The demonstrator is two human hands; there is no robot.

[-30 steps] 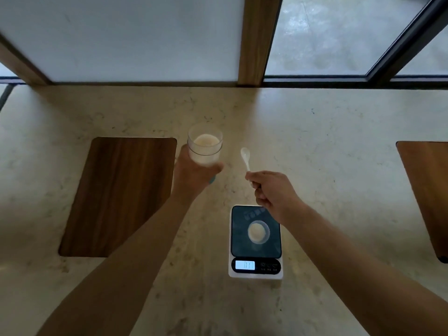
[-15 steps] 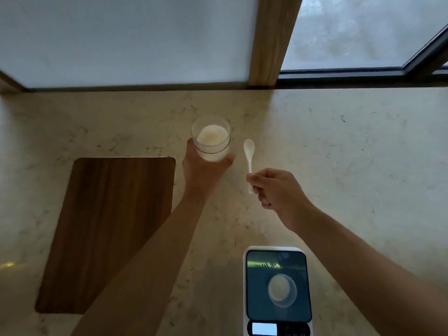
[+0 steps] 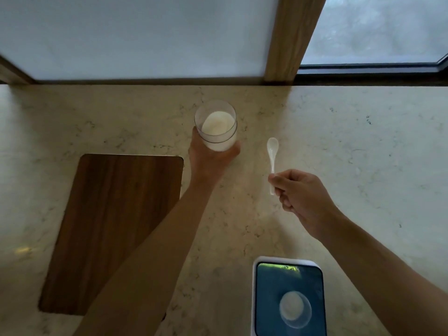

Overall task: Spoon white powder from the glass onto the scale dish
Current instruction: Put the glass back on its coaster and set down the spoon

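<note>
The glass [image 3: 215, 128], part full of white powder [image 3: 216, 122], sits tilted in the left hand [image 3: 209, 160], whose fingers wrap its base above the marble counter [image 3: 363, 154]. Right of it, apart, the right hand [image 3: 300, 195] pinches a white spoon [image 3: 272, 154] by its handle, its bowl looking empty. Near the bottom edge the scale [image 3: 289, 297], partly cut off, carries a small dish [image 3: 295, 309]; its contents are hard to make out.

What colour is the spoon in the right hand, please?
White, slightly translucent spoon; seen in the head view.

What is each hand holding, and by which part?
Left hand grips the glass of white powder around its lower wall. Right hand pinches the white spoon by its handle end.
</note>
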